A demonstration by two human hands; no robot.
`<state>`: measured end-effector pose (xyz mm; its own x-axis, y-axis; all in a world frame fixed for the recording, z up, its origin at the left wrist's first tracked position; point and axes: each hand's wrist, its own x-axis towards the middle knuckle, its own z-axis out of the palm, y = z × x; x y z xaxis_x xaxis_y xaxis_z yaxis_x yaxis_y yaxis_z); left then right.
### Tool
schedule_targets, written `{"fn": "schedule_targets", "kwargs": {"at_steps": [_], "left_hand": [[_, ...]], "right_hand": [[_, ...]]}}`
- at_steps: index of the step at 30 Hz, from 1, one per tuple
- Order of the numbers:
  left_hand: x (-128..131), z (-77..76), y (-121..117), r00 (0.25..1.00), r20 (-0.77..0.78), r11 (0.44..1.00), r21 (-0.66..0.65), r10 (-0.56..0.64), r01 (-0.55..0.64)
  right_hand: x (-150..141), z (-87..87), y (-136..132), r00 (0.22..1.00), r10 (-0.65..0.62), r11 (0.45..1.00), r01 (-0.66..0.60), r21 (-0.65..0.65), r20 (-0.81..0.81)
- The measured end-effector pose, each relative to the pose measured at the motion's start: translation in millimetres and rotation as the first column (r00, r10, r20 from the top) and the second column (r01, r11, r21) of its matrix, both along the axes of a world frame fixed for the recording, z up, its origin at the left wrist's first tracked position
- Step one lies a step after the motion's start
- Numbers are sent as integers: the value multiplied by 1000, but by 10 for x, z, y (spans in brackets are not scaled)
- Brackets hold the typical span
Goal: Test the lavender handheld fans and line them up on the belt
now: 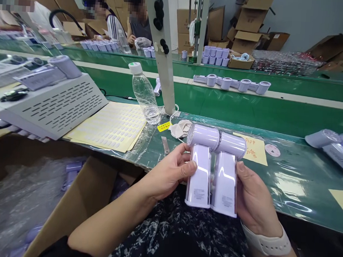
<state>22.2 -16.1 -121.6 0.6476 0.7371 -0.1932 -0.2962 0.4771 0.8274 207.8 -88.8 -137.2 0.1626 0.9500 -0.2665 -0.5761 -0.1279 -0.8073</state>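
Observation:
Two lilac handheld fans are held side by side and upright in front of me, over the near table edge. My left hand (pixel 177 168) is closed around the left fan (pixel 200 173), its thumb lying on the handle. The right fan (pixel 225 179) is gripped along its outer side by my right hand (pixel 250 192), thumb near the head. Small printed text shows low on both handles. Behind the fans, a yellow paper (pixel 259 152) with handwriting lies on the green table, partly hidden. A crumpled white item (pixel 181 128) is just left of the fan heads.
A water bottle (pixel 144 93) stands beside a metal post (pixel 167 65). Sticker sheets (pixel 115 126) lie next to a slotted grey box (pixel 64 101). More fans (pixel 334 145) rest at right; others line the ledge (pixel 308 99). An open carton (pixel 81 200) sits below left. Several people work across the line.

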Motion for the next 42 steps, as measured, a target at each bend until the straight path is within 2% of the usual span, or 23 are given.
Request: {"fn": "schedule_targets", "kwargs": {"at_steps": [5,10,15,18,24,32,34,36,38,39,40,41,42], "left_hand": [[79,-48,5,984,145,992,-58,-102,112],[76,-50,50,986,162,996,-65,-47,58],[-9,3,101,979,202,999,-21,-33,38],[-51,30,98,986,165,999,47,-17,10],[-63,36,62,996,77,989,139,-53,42],[-32,-10,54,998,-45,990,129,-52,57],[-38,-9,54,998,-51,985,163,-47,55],[-55,7,55,994,-102,971,235,-26,49],[-76,28,58,982,-183,928,371,49,23],[-86,35,60,972,-213,880,474,96,17],[-95,38,62,964,-220,803,595,152,10],[-102,37,62,955,-203,693,721,216,-4],[-108,32,62,946,-167,554,832,279,-17]], "right_hand": [[-106,89,108,991,107,993,-103,53,-81],[-219,240,176,988,133,990,-128,62,-76],[-151,238,125,983,111,988,-94,123,-143],[-78,189,96,989,45,990,-26,135,-142],[-41,129,91,987,-119,988,128,89,-104],[-83,128,96,981,-192,981,191,-27,-35],[-77,102,91,984,-175,985,175,-15,-36],[-45,70,75,990,-138,989,138,61,-6],[16,55,40,983,-116,976,86,202,141],[55,60,16,958,-110,960,33,278,266],[97,74,-10,907,-114,935,-40,351,406],[139,96,-36,833,-133,899,-127,419,536],[177,120,-59,753,-169,850,-216,481,636]]}}
